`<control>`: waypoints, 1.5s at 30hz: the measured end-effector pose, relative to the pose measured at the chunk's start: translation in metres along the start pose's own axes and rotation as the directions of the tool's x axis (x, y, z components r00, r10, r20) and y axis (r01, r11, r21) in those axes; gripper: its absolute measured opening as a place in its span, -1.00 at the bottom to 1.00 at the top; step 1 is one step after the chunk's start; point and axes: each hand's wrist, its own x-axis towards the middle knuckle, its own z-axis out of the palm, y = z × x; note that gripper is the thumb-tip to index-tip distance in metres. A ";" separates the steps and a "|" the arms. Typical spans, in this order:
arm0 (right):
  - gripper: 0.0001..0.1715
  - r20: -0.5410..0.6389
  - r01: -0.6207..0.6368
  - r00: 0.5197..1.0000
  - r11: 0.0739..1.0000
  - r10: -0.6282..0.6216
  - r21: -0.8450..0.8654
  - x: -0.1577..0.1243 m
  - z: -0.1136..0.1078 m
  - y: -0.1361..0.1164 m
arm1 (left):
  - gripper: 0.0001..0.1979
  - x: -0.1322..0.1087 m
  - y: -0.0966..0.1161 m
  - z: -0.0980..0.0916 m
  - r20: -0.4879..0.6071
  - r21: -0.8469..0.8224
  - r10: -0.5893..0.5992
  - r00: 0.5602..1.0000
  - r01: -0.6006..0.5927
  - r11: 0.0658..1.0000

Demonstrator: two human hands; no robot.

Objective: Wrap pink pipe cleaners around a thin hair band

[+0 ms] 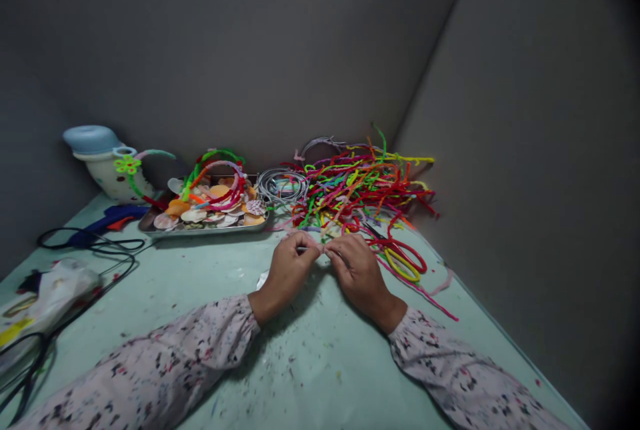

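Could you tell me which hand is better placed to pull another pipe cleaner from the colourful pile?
Probably the right hand: the pile of pipe cleaners lies just beyond it, with loops beside it; the left hand sits farther away.

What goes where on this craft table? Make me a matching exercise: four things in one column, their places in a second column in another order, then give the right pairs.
Things:
1. metal tray of shells
2. pile of pipe cleaners
3. blue glue gun
4. pale pipe cleaner

Places:
A. in the far corner, by the right wall
B. pinched between left hand and right hand
C. left of the tray, among black cords
D. left of the coloured pile

Pairs: 1-D, 2-A, 3-C, 4-B
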 end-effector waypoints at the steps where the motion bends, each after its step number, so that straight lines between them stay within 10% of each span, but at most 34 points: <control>1: -0.83 0.004 -0.001 1.000 1.000 0.001 0.000 0.000 0.000 0.000 | -0.82 0.000 0.001 0.000 0.002 -0.004 -0.011 1.000 0.011 1.000; 19: -0.85 0.019 0.005 1.000 1.000 -0.005 -0.006 -0.002 0.002 0.003 | -0.84 0.002 -0.003 0.001 -0.006 0.014 0.012 1.000 -0.011 1.000; 45: -0.86 -0.058 -0.085 0.995 0.996 0.086 0.033 -0.001 0.003 0.005 | -0.90 -0.006 0.001 0.002 0.009 0.265 0.403 0.915 -0.391 0.882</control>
